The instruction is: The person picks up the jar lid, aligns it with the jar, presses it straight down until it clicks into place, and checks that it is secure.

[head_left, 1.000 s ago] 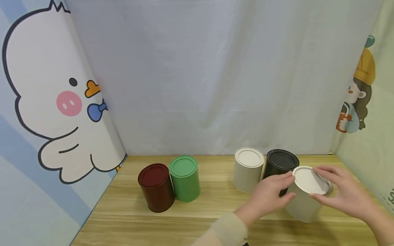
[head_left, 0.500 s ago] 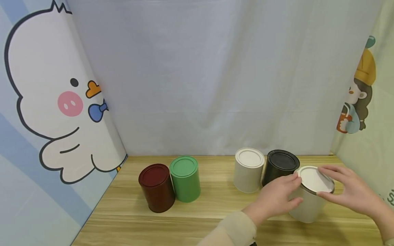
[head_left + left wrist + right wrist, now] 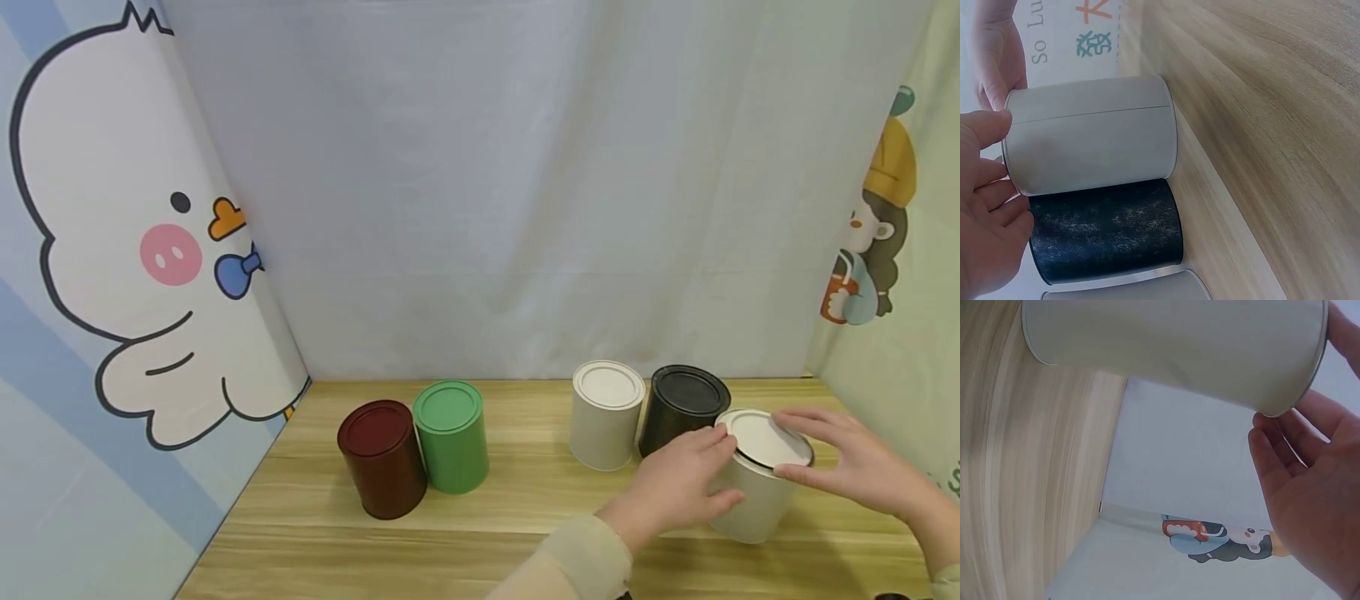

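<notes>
An off-white cylindrical can (image 3: 757,504) stands upright at the right of the table. Its round white lid (image 3: 767,439) lies over the top, with a dark line showing under the lid's front right edge. My left hand (image 3: 675,483) is at the lid's left rim, fingertips on the edge and thumb lower by the can's side. From the other side my right hand (image 3: 855,458) holds the lid's right rim between thumb and fingers. In the left wrist view, the thumb and curled fingers of the left hand (image 3: 991,212) meet the can's rim end.
Close behind the can stands a black lidded can (image 3: 688,400), with another white lidded can (image 3: 603,425) beside it. A dark red can (image 3: 382,458) and a green can (image 3: 452,437) stand together at the left. A grey curtain (image 3: 480,192) hangs behind the wooden table (image 3: 337,558).
The lid has shifted right over the can and settled lower, its tilt reduced. Both hands have moved slightly right with it. The other cans have not moved.
</notes>
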### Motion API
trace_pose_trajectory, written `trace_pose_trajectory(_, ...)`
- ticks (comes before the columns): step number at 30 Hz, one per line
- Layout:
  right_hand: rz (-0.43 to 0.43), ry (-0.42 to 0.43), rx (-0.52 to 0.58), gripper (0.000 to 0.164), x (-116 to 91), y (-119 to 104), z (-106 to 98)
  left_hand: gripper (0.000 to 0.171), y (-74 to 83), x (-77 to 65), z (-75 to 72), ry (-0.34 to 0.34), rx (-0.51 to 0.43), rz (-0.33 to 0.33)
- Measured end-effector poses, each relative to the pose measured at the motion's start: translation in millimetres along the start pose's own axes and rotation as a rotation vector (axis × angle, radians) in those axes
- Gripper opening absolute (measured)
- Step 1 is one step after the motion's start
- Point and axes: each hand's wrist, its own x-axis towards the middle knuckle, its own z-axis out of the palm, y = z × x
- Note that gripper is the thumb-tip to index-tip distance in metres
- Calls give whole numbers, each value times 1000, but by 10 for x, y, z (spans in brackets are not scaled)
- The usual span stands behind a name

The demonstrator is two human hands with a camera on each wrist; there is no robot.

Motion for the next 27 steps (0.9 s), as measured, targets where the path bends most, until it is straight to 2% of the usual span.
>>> trace_pose_trajectory(9,-49,-11,48,60,-9,30,-15,62,28,-42,11,33,74,18)
trace_pose_trajectory(16,-142,5,64,55,24,20,-52,60,72,-48,-17,61,216,108)
trace_pose_trajectory(20,-216,5,41,57,75,27,-80,62,118,-46,-25,26,276,132)
trace_pose_trajectory(24,-256,-40,18,60,132,45,-118,65,152,-32,9,-20,306,132)
trace_pose_trajectory(27,-278,-71,13,59,161,53,-133,66,161,-24,33,-25,315,138)
